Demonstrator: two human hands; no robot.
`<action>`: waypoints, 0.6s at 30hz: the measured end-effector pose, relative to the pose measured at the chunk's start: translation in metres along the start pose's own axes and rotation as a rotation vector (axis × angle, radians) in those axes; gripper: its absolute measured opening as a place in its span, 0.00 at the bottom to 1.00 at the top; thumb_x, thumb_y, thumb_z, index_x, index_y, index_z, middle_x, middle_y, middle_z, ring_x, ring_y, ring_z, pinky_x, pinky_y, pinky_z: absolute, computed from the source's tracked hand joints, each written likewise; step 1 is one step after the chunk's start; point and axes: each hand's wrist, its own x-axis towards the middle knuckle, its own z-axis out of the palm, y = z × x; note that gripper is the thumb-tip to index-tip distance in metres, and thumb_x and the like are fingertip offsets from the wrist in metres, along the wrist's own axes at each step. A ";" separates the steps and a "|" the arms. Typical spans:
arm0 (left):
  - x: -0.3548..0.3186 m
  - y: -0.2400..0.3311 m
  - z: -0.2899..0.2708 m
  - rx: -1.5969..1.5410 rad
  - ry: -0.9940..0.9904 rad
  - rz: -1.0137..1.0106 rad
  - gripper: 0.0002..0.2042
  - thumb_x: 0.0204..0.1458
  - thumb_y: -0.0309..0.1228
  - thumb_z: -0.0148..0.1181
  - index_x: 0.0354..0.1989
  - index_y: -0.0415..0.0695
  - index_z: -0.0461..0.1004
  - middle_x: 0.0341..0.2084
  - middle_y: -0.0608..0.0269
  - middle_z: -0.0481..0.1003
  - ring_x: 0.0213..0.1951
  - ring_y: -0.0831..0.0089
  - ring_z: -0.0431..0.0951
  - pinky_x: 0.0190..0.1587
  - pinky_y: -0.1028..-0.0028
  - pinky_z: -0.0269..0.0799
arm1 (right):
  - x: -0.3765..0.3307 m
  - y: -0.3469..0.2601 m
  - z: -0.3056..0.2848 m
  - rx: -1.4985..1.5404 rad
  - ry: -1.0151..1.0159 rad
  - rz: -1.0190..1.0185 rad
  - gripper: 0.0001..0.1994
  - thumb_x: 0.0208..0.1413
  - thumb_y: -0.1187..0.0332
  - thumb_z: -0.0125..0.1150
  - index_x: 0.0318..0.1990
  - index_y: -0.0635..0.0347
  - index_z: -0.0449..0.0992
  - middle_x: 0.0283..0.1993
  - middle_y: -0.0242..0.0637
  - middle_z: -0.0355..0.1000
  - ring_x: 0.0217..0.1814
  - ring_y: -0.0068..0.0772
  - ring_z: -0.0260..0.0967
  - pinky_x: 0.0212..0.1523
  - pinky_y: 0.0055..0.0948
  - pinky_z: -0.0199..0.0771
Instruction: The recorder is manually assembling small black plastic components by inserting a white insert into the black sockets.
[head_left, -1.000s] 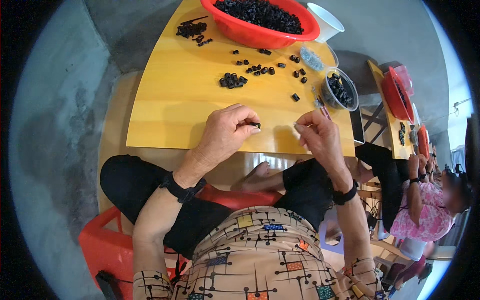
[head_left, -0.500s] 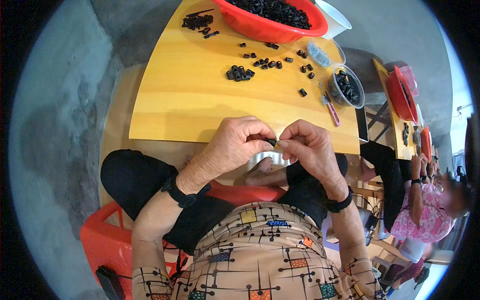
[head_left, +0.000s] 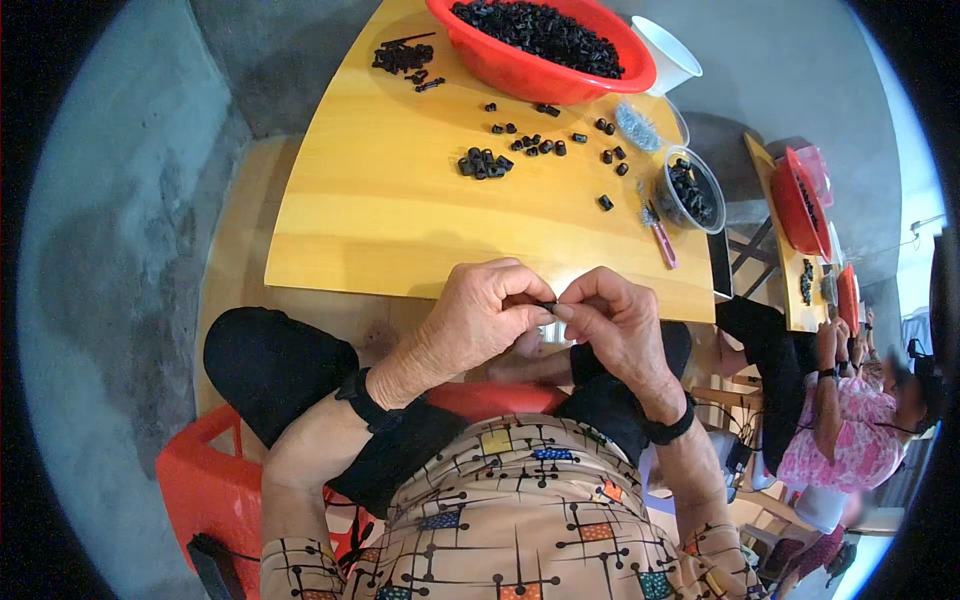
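Note:
My left hand (head_left: 487, 312) is closed in a pinch, with a small black plastic part (head_left: 546, 306) between thumb and forefinger. My right hand (head_left: 618, 322) meets it there, thumb and forefinger pressed together at the part's right end; anything tiny inside that pinch is hidden. Both hands are just off the near edge of the yellow table (head_left: 370, 240), above my lap. Farther in on the tabletop sit a cluster of short black cylindrical pieces (head_left: 485, 163) and several similar loose ones. A tool with a pink handle (head_left: 664, 246) lies to the right.
A large red basin (head_left: 470, 62) full of black parts stands at the back, beside a white tub (head_left: 672, 60). Nearby are a clear tub (head_left: 716, 216) of black pieces, a bluish-silver heap (head_left: 637, 126) and thin black parts (head_left: 402, 57). Another person (head_left: 840, 430) sits at the right.
The view has shifted, so the table and both hands appear slightly lower. My hands stay together at the black part, which shows less between the fingers.

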 end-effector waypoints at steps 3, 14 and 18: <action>-0.001 -0.002 0.002 -0.084 -0.020 -0.067 0.07 0.42 0.23 0.66 0.30 0.39 0.76 0.24 0.65 0.76 0.30 0.80 0.75 0.33 0.79 0.71 | 0.002 0.010 -0.001 0.184 -0.037 -0.009 0.04 0.50 0.78 0.61 0.31 0.63 0.72 0.24 0.27 0.70 0.24 0.14 0.66 0.24 0.15 0.66; -0.006 -0.003 0.009 -0.426 -0.077 -0.184 0.07 0.45 0.23 0.66 0.32 0.38 0.76 0.24 0.68 0.76 0.28 0.83 0.74 0.32 0.82 0.72 | 0.014 0.020 -0.009 0.575 -0.282 0.277 0.06 0.48 0.72 0.65 0.31 0.57 0.72 0.24 0.25 0.69 0.22 0.14 0.64 0.23 0.13 0.64; 0.000 -0.010 0.001 -0.632 -0.050 -0.259 0.06 0.47 0.22 0.63 0.34 0.37 0.75 0.26 0.65 0.76 0.27 0.81 0.75 0.31 0.81 0.73 | 0.037 -0.009 -0.017 0.297 -0.309 0.207 0.07 0.49 0.68 0.65 0.33 0.58 0.73 0.24 0.25 0.70 0.21 0.14 0.64 0.22 0.14 0.64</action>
